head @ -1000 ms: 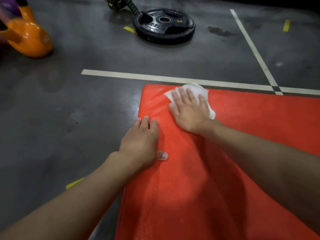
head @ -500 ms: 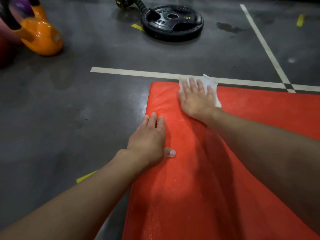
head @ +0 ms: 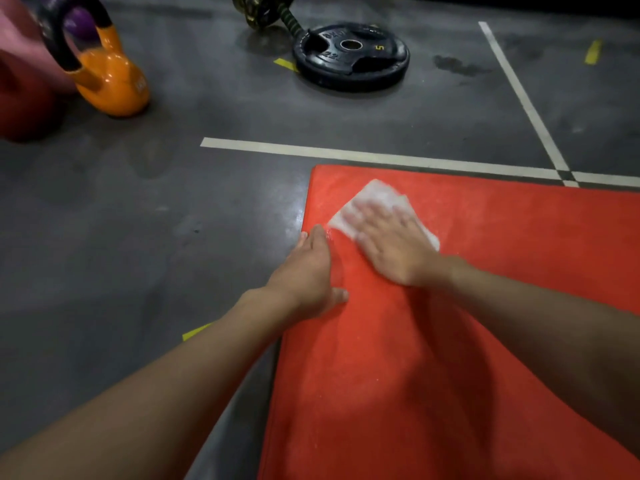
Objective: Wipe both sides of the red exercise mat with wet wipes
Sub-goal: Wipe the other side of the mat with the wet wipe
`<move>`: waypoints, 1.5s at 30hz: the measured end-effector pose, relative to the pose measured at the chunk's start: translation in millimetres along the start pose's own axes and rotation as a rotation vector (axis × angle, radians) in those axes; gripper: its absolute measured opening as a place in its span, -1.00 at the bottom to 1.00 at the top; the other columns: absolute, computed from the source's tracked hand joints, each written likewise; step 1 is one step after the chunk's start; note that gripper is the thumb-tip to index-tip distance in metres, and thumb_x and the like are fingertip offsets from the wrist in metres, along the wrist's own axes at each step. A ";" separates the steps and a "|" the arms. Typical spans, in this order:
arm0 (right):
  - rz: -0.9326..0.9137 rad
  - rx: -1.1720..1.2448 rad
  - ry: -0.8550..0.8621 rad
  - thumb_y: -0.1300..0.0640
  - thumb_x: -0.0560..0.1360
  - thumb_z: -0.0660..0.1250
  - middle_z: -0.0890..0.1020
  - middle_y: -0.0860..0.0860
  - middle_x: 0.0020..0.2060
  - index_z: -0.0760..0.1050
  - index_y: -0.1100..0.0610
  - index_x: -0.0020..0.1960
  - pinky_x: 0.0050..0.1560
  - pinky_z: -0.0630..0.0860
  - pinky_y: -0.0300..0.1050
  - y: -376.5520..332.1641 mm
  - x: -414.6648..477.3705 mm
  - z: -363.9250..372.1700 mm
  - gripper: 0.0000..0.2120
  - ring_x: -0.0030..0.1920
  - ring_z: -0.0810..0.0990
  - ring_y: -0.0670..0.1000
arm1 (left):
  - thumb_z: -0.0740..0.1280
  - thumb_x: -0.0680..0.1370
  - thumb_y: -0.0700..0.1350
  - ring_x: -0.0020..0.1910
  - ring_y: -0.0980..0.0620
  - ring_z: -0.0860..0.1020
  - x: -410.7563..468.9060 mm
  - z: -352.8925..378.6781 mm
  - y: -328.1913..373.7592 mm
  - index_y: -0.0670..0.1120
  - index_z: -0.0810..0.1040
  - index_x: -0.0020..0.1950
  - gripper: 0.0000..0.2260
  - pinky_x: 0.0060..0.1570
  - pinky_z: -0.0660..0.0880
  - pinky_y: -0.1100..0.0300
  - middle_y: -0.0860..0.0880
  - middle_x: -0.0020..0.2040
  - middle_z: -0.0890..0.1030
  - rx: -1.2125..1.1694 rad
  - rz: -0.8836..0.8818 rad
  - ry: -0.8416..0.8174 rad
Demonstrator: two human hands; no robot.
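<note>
We are looking down at a dark grey gym floor (head: 138, 237) that is filling most of the view, with a white painted line (head: 346, 154) running across it just beyond the red exercise mat (head: 485, 341). The mat is lying flat on the floor, taking up the lower right, with its near-left corner pointing up toward that line. Farther off, a black weight plate (head: 329, 60) is lying flat at the top, and an orange kettlebell (head: 110, 88) is standing well apart from it at the upper left. We are resting our left hand (head: 306, 275) palm-down on the mat's left edge, fingers straight and together, thumb out to the side, gripping nothing. Just beside it, we are pressing our right hand (head: 394, 244) flat on the mat near the far corner, fingers spread and straight, though they are showing blurred. The white wet wipe (head: 375, 194) is lying on the mat beneath this palm and its fingers, pinned rather than pinched, and it is sticking out past the fingertips toward the mat's far edge and a little to either side.
</note>
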State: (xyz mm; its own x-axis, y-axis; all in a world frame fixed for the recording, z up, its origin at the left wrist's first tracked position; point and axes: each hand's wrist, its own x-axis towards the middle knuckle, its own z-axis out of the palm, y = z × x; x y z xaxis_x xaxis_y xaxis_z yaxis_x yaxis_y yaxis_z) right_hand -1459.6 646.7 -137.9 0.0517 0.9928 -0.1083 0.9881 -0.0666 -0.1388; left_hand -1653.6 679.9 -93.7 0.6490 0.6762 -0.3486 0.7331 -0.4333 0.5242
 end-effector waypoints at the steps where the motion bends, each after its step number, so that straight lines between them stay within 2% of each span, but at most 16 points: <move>1: 0.115 -0.003 -0.002 -0.13 0.63 -0.26 -0.06 -0.09 0.61 -0.11 -0.10 0.61 0.52 -0.21 0.12 8.7 2.7 -3.9 -0.45 0.60 -0.12 0.00 | 0.49 0.46 0.01 0.59 -0.04 -0.10 -4.5 2.3 -2.1 -0.20 -0.23 0.58 0.03 0.52 0.02 0.12 -0.18 0.61 -0.06 0.008 0.006 -0.007; 3: 0.295 0.021 -0.006 -0.12 0.65 -0.23 -0.12 -0.09 0.61 -0.15 -0.09 0.62 0.54 -0.24 0.12 3.3 6.3 -2.1 -0.46 0.59 -0.18 0.00 | 0.44 0.51 -0.02 0.59 -0.05 -0.10 -14.8 8.0 -5.8 -0.22 -0.22 0.58 -0.05 0.50 0.01 0.15 -0.20 0.60 -0.05 0.040 0.017 0.010; 4: 0.281 0.025 -0.007 -0.14 0.64 -0.25 -0.15 -0.09 0.61 -0.16 -0.09 0.61 0.53 -0.26 0.14 -9.7 5.0 0.7 -0.45 0.59 -0.21 0.00 | 0.42 0.53 -0.02 0.59 -0.06 -0.10 -19.4 8.2 -5.8 -0.23 -0.20 0.58 -0.08 0.49 0.00 0.17 -0.20 0.60 -0.04 0.051 0.024 0.023; 8: -0.006 0.031 -0.031 -0.19 0.60 -0.29 -0.11 -0.11 0.61 -0.13 -0.13 0.61 0.51 -0.30 0.09 -25.7 -25.7 9.4 -0.42 0.59 -0.18 -0.02 | 0.39 0.54 -0.06 0.58 -0.09 -0.03 -23.6 7.6 -4.0 -0.25 -0.13 0.57 -0.15 0.47 0.02 0.19 -0.22 0.59 0.03 0.033 0.035 0.034; 13: 0.302 0.035 -0.012 -0.12 0.65 -0.22 -0.14 -0.05 0.61 -0.15 -0.05 0.62 0.53 -0.27 0.16 -32.1 -19.6 4.7 -0.45 0.59 -0.20 0.02 | 0.22 0.56 -0.22 0.59 -0.07 -0.03 -48.0 19.2 -11.5 -0.27 -0.10 0.57 -0.31 0.47 -0.05 0.25 -0.21 0.59 0.04 0.080 0.094 0.061; 16: 0.042 0.039 -0.007 -0.21 0.56 -0.34 -0.07 -0.05 0.61 -0.11 -0.12 0.61 0.49 -0.30 0.15 -66.8 -45.9 18.5 -0.37 0.60 -0.17 0.02 | 0.12 0.51 -0.32 0.58 -0.07 0.05 -54.0 19.2 -12.0 -0.27 0.00 0.56 -0.37 0.49 0.01 0.22 -0.22 0.57 0.13 0.045 0.112 0.102; 18: -0.043 0.034 -0.035 -0.21 0.59 -0.31 -0.03 -0.08 0.61 -0.09 -0.14 0.61 0.50 -0.28 0.11 -50.3 -53.7 12.2 -0.40 0.60 -0.13 0.00 | 0.12 0.49 -0.33 0.55 -0.07 0.13 -58.6 19.8 -11.4 -0.26 0.07 0.55 -0.39 0.48 0.04 0.23 -0.23 0.54 0.21 0.037 0.125 0.147; 22: 0.283 0.028 -0.005 -0.12 0.67 -0.18 -0.08 -0.05 0.61 -0.12 -0.06 0.62 0.53 -0.22 0.17 -49.1 -49.3 7.4 -0.46 0.60 -0.15 0.03 | 0.12 0.50 -0.31 0.58 -0.03 0.05 -82.5 27.5 -16.4 -0.25 -0.02 0.58 -0.34 0.45 -0.07 0.31 -0.20 0.58 0.11 0.110 0.124 0.113; 27: -0.090 0.012 -0.015 -0.16 0.64 -0.20 0.06 -0.06 0.60 -0.01 -0.09 0.61 0.53 -0.15 0.12 -83.5 -109.6 19.5 -0.45 0.60 -0.03 0.01 | 0.11 0.48 -0.31 0.57 0.02 0.08 -103.1 33.9 -23.2 -0.20 0.00 0.59 -0.33 0.49 0.00 0.28 -0.14 0.59 0.13 0.051 0.120 0.148; 28: -0.059 0.003 -0.017 -0.14 0.66 -0.17 0.05 -0.08 0.60 -0.03 -0.10 0.61 0.54 -0.15 0.09 -71.3 -110.0 14.5 -0.47 0.60 -0.04 -0.01 | 0.11 0.48 -0.30 0.57 0.03 0.05 -108.8 36.4 -23.8 -0.20 -0.03 0.60 -0.32 0.46 -0.05 0.33 -0.14 0.60 0.09 0.060 0.121 0.142; 31: 0.287 0.017 -0.013 -0.11 0.67 -0.15 -0.05 -0.07 0.61 -0.10 -0.08 0.62 0.54 -0.21 0.12 -73.6 -105.9 12.9 -0.47 0.60 -0.13 -0.01 | 0.12 0.46 -0.29 0.59 0.04 -0.08 -127.4 44.7 -25.2 -0.21 -0.12 0.59 -0.27 0.36 -0.18 0.41 -0.14 0.61 -0.03 0.112 0.155 0.090; 32: 0.297 -0.001 0.000 -0.12 0.66 -0.17 -0.04 -0.04 0.61 -0.08 -0.06 0.62 0.54 -0.19 0.16 -92.1 -109.3 17.5 -0.46 0.60 -0.13 0.01 | 0.12 0.46 -0.28 0.59 0.04 -0.09 -131.8 45.9 -25.3 -0.21 -0.12 0.59 -0.27 0.38 -0.17 0.40 -0.14 0.61 -0.04 0.116 0.159 0.085; 35: 0.002 -0.014 -0.015 -0.14 0.62 -0.21 0.12 -0.01 0.59 0.08 -0.04 0.60 0.53 -0.07 0.20 -127.5 -141.8 27.1 -0.42 0.60 0.02 0.06 | 0.11 0.49 -0.31 0.58 0.07 -0.04 -137.2 44.8 -24.2 -0.20 -0.05 0.60 -0.32 0.46 -0.03 0.32 -0.11 0.61 0.05 0.049 0.135 0.099; 37: -0.071 -0.007 -0.038 -0.13 0.64 -0.18 0.13 -0.03 0.59 0.07 -0.03 0.61 0.54 -0.06 0.14 -104.6 -147.7 20.6 -0.44 0.59 0.04 0.03 | 0.11 0.49 -0.32 0.58 0.07 -0.02 -145.9 46.4 -23.5 -0.20 -0.05 0.60 -0.32 0.46 0.00 0.31 -0.12 0.61 0.06 0.047 0.130 0.095; 41: 0.284 -0.018 0.005 -0.10 0.66 -0.14 -0.03 -0.04 0.61 -0.06 -0.01 0.62 0.54 -0.18 0.15 -106.4 -149.1 24.3 -0.45 0.60 -0.10 0.02 | 0.12 0.47 -0.32 0.58 0.06 -0.04 -167.2 55.6 -24.8 -0.22 -0.07 0.60 -0.29 0.41 -0.10 0.40 -0.14 0.61 0.01 0.063 0.120 0.092; 45: -0.052 -0.024 -0.044 -0.13 0.65 -0.16 0.12 -0.02 0.59 0.09 0.01 0.61 0.54 -0.07 0.14 -129.6 -188.1 27.9 -0.44 0.59 0.03 0.03 | 0.12 0.47 -0.35 0.58 0.06 -0.02 -180.0 59.4 -26.8 -0.23 -0.05 0.59 -0.30 0.44 -0.10 0.41 -0.13 0.61 0.04 0.045 0.138 0.093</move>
State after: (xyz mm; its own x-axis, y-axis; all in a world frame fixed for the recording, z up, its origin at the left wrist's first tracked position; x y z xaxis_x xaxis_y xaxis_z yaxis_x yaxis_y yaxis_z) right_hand -1601.4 465.9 -127.1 -0.0059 0.9894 -0.1451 0.9925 -0.0119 -0.1214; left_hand -1777.9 534.3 -91.1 0.7239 0.6597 -0.2018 0.6483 -0.5504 0.5262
